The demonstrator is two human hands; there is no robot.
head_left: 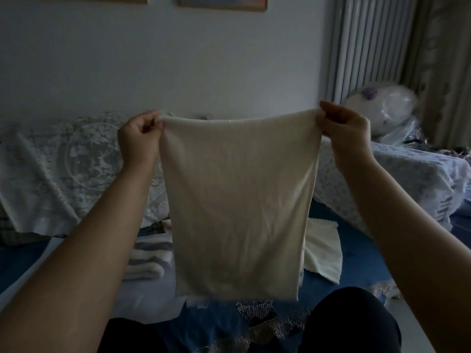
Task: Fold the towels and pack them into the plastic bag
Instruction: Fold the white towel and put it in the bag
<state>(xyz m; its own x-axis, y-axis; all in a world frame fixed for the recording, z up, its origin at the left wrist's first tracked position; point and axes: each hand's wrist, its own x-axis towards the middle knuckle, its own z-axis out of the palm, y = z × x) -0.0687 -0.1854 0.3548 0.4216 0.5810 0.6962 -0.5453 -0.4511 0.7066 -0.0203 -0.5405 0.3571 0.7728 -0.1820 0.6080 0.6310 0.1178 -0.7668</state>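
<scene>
We hold the towel (237, 207) up: left hand (141, 133) and right hand (344, 128) each pinch a top corner; it hangs between both grips.

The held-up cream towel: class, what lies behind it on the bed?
Beside the cream towel, pinched by both hands, a striped folded towel and a pale cloth stick out. Anything directly behind is covered.

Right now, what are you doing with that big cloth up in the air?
A person is folding towels on a bed. The left hand and the right hand each pinch a top corner of a cream towel, which hangs down in front of them. Below it, a striped towel lies folded on the blue bedspread, and a white cloth lies flat to the right.
</scene>
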